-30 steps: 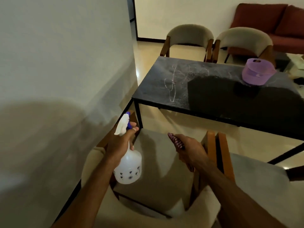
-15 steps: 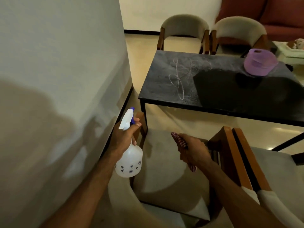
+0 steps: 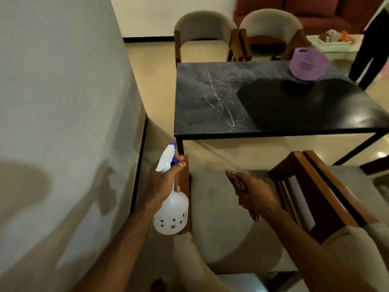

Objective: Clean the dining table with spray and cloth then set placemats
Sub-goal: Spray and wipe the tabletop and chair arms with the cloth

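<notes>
The black dining table (image 3: 315, 114) stands ahead, its left half dusty with pale scribbled marks (image 3: 221, 95). My left hand (image 3: 163, 182) grips the neck of a white spray bottle (image 3: 171, 216) with a blue trigger, held upright low at the left, short of the table's near corner. My right hand (image 3: 255, 194) holds a bunched red-and-white striped cloth (image 3: 235, 180), which sticks out above and below the fist. Both hands hover over a grey chair seat (image 3: 221, 211), below the table's near edge.
A purple basket (image 3: 308, 63) sits on the table's far right. Two grey chairs (image 3: 205, 24) stand behind the table, and wooden chair arms (image 3: 315, 186) rise at my right. A white wall (image 3: 63, 102) fills the left. A person's dark trouser legs (image 3: 370, 51) stand at far right.
The view has moved closer to the table and swung right. Both hands keep their grips and have risen slightly toward the table.
</notes>
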